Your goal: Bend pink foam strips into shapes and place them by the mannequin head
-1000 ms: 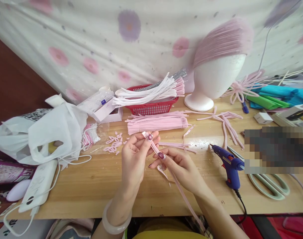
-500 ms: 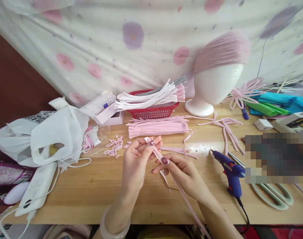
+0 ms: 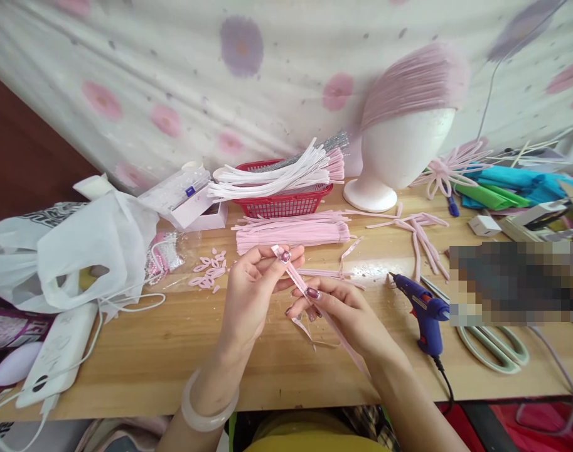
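My left hand [image 3: 253, 292] pinches the upper end of a pink pipe cleaner [image 3: 296, 276] between thumb and fingers. Lying along it is a narrow pale tape [image 3: 277, 250] that looks like a measuring tape; its markings are too small to read. Lower down the same stretch, my right hand [image 3: 345, 304] is closed around the pipe cleaner and tape. The pipe cleaner's long tail runs down under my right wrist. A loop of the tape hangs below the fingers. Behind my hands lies a thick bundle of pink pipe cleaners [image 3: 293, 232].
A red basket [image 3: 281, 206] holds white and pink pipe cleaners. Small pink loops [image 3: 211, 269] lie left. Rightward are a blue glue gun [image 3: 425, 311], scissors [image 3: 496, 351] and a foam head [image 3: 403, 150] with a pink cap. A plastic bag [image 3: 98, 245] and power strip [image 3: 60, 351] sit left.
The camera view has shifted slightly, so the scene sits a little higher and further left. Both hands keep their hold on the pipe cleaner and tape, with little change in pose.
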### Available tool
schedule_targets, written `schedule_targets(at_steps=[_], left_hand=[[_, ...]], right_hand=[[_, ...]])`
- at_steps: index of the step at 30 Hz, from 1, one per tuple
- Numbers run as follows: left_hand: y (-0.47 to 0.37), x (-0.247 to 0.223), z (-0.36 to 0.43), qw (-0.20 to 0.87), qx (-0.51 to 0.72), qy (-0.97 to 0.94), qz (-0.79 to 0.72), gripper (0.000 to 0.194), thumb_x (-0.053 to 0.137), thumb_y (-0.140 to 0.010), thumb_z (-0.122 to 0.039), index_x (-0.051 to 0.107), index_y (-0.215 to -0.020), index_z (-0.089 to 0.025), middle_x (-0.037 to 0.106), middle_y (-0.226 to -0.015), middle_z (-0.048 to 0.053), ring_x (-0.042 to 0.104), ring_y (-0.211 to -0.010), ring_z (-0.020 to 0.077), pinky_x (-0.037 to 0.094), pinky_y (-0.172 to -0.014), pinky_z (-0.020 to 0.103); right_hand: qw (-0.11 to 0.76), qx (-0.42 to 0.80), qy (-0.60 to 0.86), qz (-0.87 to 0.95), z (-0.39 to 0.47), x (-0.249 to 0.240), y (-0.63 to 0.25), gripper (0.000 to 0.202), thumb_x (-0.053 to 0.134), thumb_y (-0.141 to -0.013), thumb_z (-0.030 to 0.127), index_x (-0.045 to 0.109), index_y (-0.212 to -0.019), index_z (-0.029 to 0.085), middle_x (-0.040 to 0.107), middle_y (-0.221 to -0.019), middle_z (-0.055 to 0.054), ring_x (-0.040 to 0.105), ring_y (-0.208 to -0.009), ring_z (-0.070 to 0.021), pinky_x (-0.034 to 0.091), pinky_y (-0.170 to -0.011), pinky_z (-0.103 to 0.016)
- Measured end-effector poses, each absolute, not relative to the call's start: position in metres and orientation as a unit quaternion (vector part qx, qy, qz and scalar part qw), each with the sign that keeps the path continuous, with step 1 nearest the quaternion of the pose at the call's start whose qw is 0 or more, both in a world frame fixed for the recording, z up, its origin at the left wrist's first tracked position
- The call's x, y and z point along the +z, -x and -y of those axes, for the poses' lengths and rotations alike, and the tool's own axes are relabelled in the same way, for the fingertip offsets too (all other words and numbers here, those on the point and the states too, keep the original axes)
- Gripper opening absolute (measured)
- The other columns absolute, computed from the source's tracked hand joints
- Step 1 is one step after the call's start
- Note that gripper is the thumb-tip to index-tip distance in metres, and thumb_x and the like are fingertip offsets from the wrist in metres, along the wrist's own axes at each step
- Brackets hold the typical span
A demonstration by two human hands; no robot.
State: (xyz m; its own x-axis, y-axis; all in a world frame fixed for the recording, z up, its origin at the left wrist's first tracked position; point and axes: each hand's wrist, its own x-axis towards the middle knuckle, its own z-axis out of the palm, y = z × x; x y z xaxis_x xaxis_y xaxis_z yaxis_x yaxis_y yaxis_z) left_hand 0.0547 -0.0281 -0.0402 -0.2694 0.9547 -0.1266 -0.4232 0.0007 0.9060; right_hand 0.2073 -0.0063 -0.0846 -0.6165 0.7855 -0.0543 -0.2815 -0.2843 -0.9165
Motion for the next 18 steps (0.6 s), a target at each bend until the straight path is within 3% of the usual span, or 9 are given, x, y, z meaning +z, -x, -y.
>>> schedule_targets(at_steps=[18], left_hand=[[-0.0536, -0.0408, 0.0295, 0.558, 0.639, -0.278, -0.452, 0.024, 0.084, -0.072, -0.029, 0.067, -0.082, -0.015, 0.08, -0.093, 0.01, 0.077, -0.089, 0.0248, 0.062, -0.065, 0.025]], right_hand=[[0.314, 0.802, 0.221, 0.458, -0.0017, -0.0914, -0.2098, 0.019, 0.067, -0.089, 0.034, 0.067, -0.082, 0.017, 0.079, -0.08, -0.01, 0.059, -0.067, -0.0145, 0.042, -0.069, -0.029]])
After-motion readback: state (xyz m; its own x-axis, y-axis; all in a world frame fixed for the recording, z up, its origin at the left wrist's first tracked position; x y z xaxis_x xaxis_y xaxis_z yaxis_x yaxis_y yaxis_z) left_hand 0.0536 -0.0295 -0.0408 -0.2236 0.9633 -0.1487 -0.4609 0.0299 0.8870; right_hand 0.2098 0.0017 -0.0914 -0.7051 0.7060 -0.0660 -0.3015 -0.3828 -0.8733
